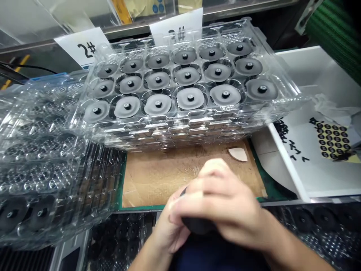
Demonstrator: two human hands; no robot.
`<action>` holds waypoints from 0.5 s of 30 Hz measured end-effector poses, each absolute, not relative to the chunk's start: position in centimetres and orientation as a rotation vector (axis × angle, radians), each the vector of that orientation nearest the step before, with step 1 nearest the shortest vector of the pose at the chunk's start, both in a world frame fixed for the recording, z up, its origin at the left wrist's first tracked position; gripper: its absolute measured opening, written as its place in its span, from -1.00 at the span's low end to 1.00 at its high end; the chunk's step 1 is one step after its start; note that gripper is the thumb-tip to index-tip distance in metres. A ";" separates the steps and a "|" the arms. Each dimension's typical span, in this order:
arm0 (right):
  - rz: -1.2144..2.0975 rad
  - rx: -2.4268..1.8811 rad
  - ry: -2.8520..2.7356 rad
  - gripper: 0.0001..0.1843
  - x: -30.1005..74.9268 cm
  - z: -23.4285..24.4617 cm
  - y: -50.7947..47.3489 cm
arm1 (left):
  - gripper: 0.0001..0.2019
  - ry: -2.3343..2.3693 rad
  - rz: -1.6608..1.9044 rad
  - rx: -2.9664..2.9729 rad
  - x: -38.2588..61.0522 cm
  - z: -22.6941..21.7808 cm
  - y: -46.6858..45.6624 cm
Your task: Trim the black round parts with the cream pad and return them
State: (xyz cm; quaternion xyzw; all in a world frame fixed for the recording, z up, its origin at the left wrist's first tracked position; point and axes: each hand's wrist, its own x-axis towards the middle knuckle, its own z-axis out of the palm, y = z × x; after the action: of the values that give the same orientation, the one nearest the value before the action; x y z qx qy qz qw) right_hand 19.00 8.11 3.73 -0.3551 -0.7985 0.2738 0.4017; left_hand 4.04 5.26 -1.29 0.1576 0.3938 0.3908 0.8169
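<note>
My left hand (172,224) and my right hand (225,199) are closed together around a dark round part (199,225), low in the middle of the view. The right fingers lie across its top, so most of it is hidden. Its black lower edge shows beneath my right palm. Beyond my hands stands a stack of clear plastic trays (180,131). In the top tray's pockets sit rows of dark grey discs (190,98), each with a small black hub in its middle.
A cardboard sheet (158,177) with a pale wedge-shaped scrap (238,154) lies before the stack. More clear trays (42,150) are piled at left. At right, a white bin (287,165) holds a sheet of round black stickers (334,139) and small black bits. Paper signs (83,47) stand behind.
</note>
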 end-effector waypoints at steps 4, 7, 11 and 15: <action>0.820 -1.422 -1.689 -0.80 20.4 -1.8 9.2 | -0.40 0.577 0.896 0.217 3.1 -1.2 5.1; 0.882 -1.503 -1.739 -0.78 20.3 -7.4 8.5 | -0.47 0.496 0.934 0.146 2.4 -1.2 4.8; 0.746 -1.577 -1.747 -0.73 18.9 -11.2 6.1 | -0.54 0.450 0.909 0.094 1.8 -1.1 4.5; 0.719 -1.569 -1.686 -0.71 18.3 -10.1 4.7 | -0.51 0.400 0.880 0.121 1.2 -1.2 4.3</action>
State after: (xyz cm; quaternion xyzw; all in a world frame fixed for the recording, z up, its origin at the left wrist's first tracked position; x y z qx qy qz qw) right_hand 18.29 4.74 -10.05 -0.6075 -0.6530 0.2785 0.3563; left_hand 1.20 4.31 -1.23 0.0580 0.1924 0.4230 0.8835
